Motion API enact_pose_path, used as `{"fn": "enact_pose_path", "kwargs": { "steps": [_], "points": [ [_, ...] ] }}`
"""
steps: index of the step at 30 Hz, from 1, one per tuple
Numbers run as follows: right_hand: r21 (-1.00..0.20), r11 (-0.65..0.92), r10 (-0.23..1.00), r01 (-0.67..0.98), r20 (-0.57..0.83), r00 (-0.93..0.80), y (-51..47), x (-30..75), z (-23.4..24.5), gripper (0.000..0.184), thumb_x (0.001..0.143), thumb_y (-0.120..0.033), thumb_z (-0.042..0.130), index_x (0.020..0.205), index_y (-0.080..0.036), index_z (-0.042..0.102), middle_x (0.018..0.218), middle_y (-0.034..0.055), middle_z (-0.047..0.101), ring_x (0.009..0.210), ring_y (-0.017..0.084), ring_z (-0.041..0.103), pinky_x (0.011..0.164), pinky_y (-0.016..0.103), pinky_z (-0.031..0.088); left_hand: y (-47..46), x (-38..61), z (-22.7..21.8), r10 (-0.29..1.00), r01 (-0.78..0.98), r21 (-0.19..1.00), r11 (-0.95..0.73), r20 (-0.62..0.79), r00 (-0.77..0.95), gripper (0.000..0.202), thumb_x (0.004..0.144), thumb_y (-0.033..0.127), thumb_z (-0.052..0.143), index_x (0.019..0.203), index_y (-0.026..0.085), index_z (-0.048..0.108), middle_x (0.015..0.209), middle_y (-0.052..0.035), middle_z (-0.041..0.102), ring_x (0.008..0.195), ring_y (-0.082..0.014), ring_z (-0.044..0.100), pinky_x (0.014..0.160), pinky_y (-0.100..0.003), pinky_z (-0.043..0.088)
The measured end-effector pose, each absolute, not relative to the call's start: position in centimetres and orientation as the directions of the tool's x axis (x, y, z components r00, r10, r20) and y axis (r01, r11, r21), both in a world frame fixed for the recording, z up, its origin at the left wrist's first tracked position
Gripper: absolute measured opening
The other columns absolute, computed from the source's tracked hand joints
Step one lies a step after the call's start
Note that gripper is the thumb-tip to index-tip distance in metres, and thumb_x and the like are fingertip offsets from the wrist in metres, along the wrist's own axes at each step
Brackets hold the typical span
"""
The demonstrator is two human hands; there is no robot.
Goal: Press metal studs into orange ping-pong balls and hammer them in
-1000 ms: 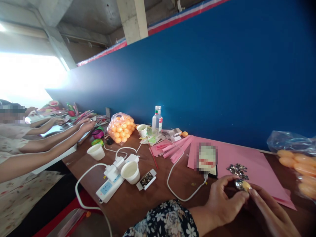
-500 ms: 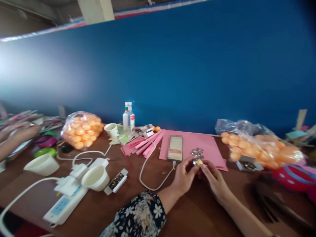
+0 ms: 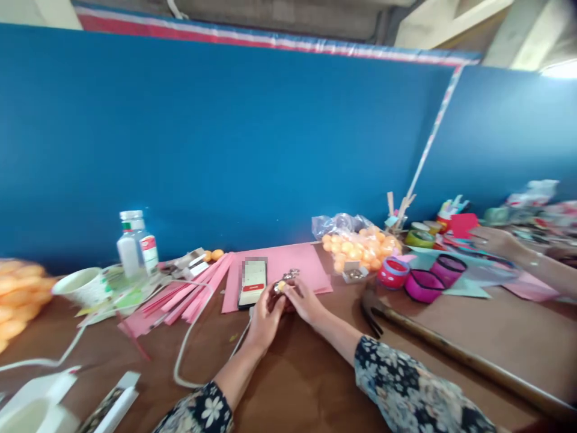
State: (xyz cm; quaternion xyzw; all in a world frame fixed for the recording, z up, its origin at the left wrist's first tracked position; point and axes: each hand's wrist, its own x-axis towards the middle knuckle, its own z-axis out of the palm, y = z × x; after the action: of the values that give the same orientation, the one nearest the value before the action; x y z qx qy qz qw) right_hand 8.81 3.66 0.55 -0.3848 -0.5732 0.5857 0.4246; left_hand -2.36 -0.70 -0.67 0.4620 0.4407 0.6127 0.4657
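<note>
My left hand (image 3: 265, 320) and my right hand (image 3: 307, 302) meet over the table just in front of a pink sheet (image 3: 293, 255). Between their fingertips is a small silvery piece with a pale yellow part (image 3: 280, 287); its exact kind is too small to tell. Both hands are closed on it, thumbs and fingers pinching. Right behind the fingers, a little heap of shiny metal bits (image 3: 291, 273) lies on the pink sheet, partly hidden. A phone (image 3: 253, 285) with a lit screen stands close to my left hand, its white cable running toward me.
To the right lie a hammer (image 3: 433, 331), a bag of orange balls (image 3: 360, 248), a small box of metal pieces (image 3: 355, 273) and magenta cups (image 3: 424, 285). Pink strips (image 3: 198, 294) and bottles (image 3: 137, 246) are at left. Another person's hand (image 3: 500, 243) works at far right.
My view has swung to the right, so the hammer and another person's hand now show. My hands keep hold of the small piece between their fingertips.
</note>
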Motion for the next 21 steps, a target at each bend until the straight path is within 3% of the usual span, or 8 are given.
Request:
{"fn": "enact_pose_path", "kwargs": {
  "steps": [5,10,16,21],
  "points": [
    [-0.99,0.141,0.94,0.011,0.13,-0.315,4.7,8.1,-0.4,0.024,0.081,-0.038,0.048,0.094,-0.018,0.052,0.077,0.0019,0.062,0.066,0.014,0.061,0.053,0.022,0.048,0.2,-2.9,0.3,0.974,-0.019,0.988,-0.151,0.146,-0.172,0.054,0.074,0.038,0.056,0.123,0.018,0.043,0.119,-0.0111,0.057,0.108,-0.0244,0.054,0.092,-0.039,0.043],
    [-0.96,0.269,0.943,0.082,0.245,-0.226,5.7,8.1,-1.1,0.028,0.084,-0.04,0.045,0.099,-0.017,0.052,0.087,0.005,0.063,0.08,0.016,0.062,0.067,0.027,0.05,1.4,-2.4,0.7,0.946,0.171,0.973,-0.156,0.197,-0.258,0.052,0.074,0.042,0.055,0.118,0.017,0.049,0.113,-0.0118,0.06,0.104,-0.0249,0.057,0.091,-0.039,0.044],
    [-0.933,0.342,0.927,0.112,0.316,-0.204,5.7,8.5,-1.5,0.031,0.086,-0.041,0.042,0.105,-0.017,0.05,0.096,0.0062,0.062,0.088,0.016,0.06,0.077,0.028,0.048,2.0,-1.4,0.2,0.923,0.19,0.966,-0.173,0.227,-0.312,0.048,0.074,0.042,0.054,0.116,0.018,0.051,0.11,-0.0105,0.062,0.102,-0.0242,0.058,0.089,-0.038,0.045],
    [-0.929,0.334,0.931,0.16,0.299,-0.209,5.6,8.6,-1.0,0.032,0.087,-0.04,0.041,0.106,-0.017,0.051,0.096,0.0068,0.063,0.089,0.017,0.06,0.077,0.029,0.048,2.1,-1.8,0.9,0.936,0.194,0.977,-0.094,0.153,-0.316,0.049,0.071,0.041,0.056,0.114,0.017,0.053,0.112,-0.0104,0.062,0.107,-0.0256,0.055,0.094,-0.039,0.042]
  ]
}}
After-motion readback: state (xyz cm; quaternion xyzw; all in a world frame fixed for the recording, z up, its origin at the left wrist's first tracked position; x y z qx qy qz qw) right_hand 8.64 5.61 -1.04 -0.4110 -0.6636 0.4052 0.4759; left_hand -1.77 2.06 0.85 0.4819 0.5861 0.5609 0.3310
